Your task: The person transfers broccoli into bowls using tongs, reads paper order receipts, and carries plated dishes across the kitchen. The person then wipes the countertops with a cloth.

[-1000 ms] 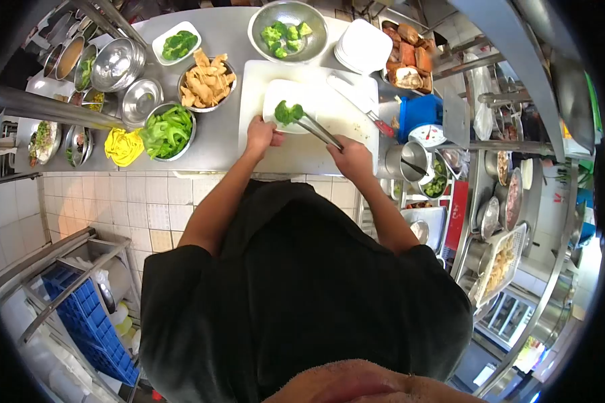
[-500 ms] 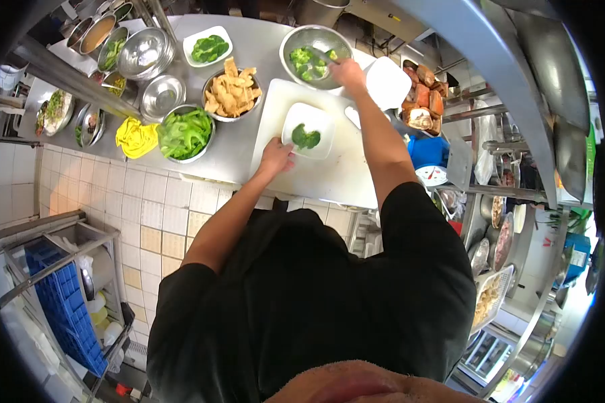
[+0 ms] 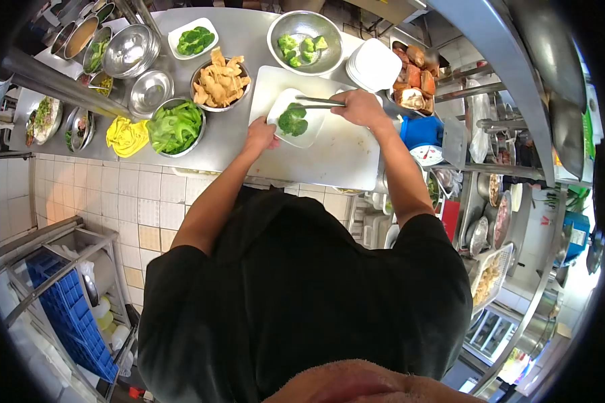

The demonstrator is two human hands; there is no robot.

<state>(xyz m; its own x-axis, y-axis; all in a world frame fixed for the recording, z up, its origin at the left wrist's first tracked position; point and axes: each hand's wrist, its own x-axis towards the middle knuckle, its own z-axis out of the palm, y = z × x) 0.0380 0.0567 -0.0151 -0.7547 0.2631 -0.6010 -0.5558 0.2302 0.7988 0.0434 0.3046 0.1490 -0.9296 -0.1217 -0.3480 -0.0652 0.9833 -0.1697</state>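
My left hand (image 3: 260,136) grips the near left rim of a square white dish (image 3: 308,138) on the white cutting board (image 3: 343,161). Green broccoli (image 3: 293,121) lies in the dish. From the right, my right hand (image 3: 361,109) holds metal tongs (image 3: 329,103), closed around their handle end, with the tips over the broccoli at the dish's far side. Whether the tips pinch a piece is too small to tell. Beyond the board stands a steel bowl (image 3: 273,44) with several broccoli pieces.
Left of the board are a bowl of tan pieces (image 3: 220,82), a bowl of green slices (image 3: 176,127), a yellow cloth (image 3: 127,136) and a white dish of greens (image 3: 195,41). Stacked white dishes (image 3: 374,64), a meat tray (image 3: 415,77) and a blue scale (image 3: 423,136) stand right.
Since half a second ago, my right hand has come back with the tongs from the steel bowl to the white dish. More broccoli shows in the dish. My left hand stays at its rim.
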